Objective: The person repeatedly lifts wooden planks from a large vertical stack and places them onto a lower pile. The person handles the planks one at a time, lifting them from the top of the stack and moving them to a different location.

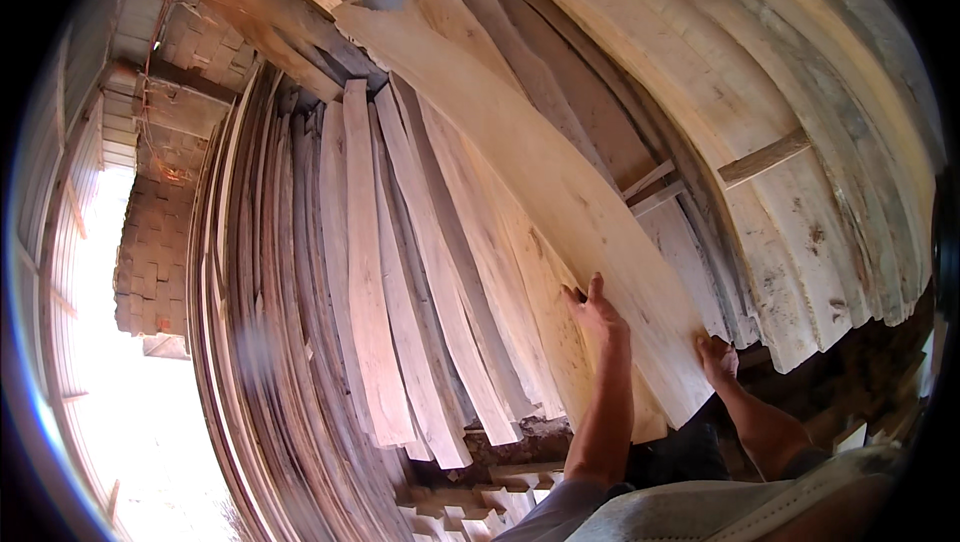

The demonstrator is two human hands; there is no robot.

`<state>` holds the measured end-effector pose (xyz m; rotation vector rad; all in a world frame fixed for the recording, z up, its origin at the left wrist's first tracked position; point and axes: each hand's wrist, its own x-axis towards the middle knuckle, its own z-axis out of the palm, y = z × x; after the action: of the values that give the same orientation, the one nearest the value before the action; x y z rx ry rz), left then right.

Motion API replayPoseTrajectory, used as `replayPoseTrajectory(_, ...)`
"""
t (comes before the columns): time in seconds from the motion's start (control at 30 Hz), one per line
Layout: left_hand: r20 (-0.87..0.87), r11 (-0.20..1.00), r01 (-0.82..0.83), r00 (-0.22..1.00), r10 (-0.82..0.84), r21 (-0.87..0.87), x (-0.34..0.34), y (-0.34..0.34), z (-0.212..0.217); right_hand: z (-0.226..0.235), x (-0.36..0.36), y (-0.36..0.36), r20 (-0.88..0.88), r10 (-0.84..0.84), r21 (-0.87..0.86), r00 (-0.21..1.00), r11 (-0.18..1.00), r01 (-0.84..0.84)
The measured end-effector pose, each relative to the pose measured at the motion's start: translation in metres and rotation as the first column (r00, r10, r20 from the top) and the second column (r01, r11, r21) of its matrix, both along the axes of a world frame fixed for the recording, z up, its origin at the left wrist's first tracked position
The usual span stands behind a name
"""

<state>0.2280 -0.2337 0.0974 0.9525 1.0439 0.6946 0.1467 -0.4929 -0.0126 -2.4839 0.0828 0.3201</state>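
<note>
Far left of the wide plank: bright doorway opening [130, 412], brick wall [155, 262] above it. Next, still left of the wide plank, a stack of dark thin boards [265, 322] standing on edge, then paler narrow planks [400, 342] leaning upright, lower ends resting near cut wood blocks [480, 502]. Wide plank [560, 202], pale, leans diagonally from upper left to lower right across the narrower ones. Left hand [597, 317] lies flat on the wide plank's face near its lower end, fingers spread and pressed to the wood, thumb out. Right hand [718, 357] at the wide plank's lower right edge, fingers curled over the edge; how tightly it grips, cannot tell. Right of the wide plank: more pale boards [800, 192] leaning, with a short cross batten [762, 157] fixed on them.
</note>
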Motion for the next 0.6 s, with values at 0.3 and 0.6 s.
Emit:
replayPoseTrajectory(0.3,-0.111,0.998,0.057,0.992,-0.058,-0.018,0.023,-0.014,0.078,0.014,0.012,-0.019,-0.385,-0.063,0.341,0.921,0.917,0.205)
replayPoseTrajectory(0.6,-0.563,0.669,0.498,0.814,-0.142,0.552,0.032,0.011,0.118,0.108,-0.021,0.042,-0.751,0.262,0.650,0.606,0.452,0.610)
